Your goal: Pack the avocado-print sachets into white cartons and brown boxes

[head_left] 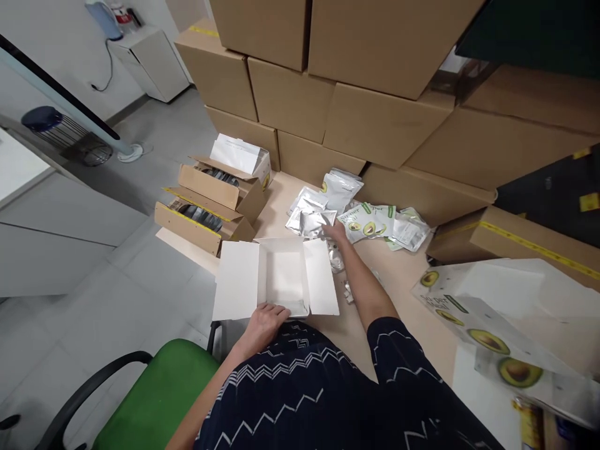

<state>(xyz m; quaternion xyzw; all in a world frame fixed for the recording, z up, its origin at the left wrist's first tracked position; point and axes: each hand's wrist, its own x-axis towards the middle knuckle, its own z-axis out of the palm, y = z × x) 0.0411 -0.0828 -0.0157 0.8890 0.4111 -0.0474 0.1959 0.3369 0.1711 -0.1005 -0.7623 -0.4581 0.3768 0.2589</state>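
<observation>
A white cardboard box (238, 278) stands at the near edge of the table with its side flaps spread and no contents visible inside. My left hand (266, 322) is closed over its near wall, fingers curled over the edge. Beyond the box, my right hand (336, 232) reaches into a pile of silver foil pouches. Its fingers pinch the edge of one silver pouch (313, 223); the fingertips are partly hidden. Right of that hand lie white pouches with avocado prints (370, 224) and a clear-backed packet (409, 231).
Brown cartons (290, 100) are stacked behind the table. Two open cartons of dark packets (199, 219) stand at the left. Avocado-printed packaging (487, 337) lies at the right. A green chair (164, 394) is at my left, and small white pieces (348, 292) lie near my right forearm.
</observation>
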